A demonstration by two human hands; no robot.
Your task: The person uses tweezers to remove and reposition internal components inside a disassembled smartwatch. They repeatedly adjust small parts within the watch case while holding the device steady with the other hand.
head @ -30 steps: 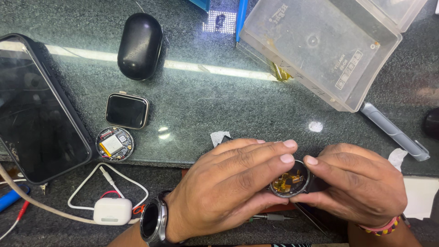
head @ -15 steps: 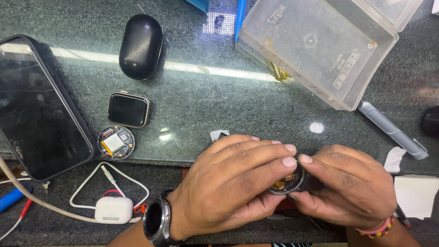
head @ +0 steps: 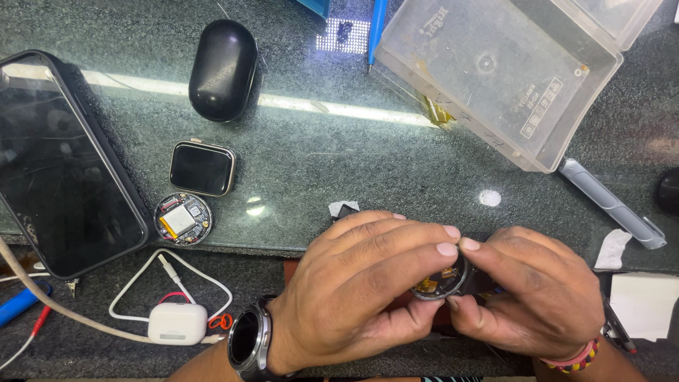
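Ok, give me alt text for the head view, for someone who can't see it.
Both hands, left and right, pinch an opened round watch case between the fingertips over a dark stone counter. To the left lie a second open round case, a square watch, a tablet and a white earbud case; a clear plastic box sits behind.

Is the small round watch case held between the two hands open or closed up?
Open: the small round watch case, pinched between the left hand and right hand, shows orange and gold internal parts, with no cover over them.
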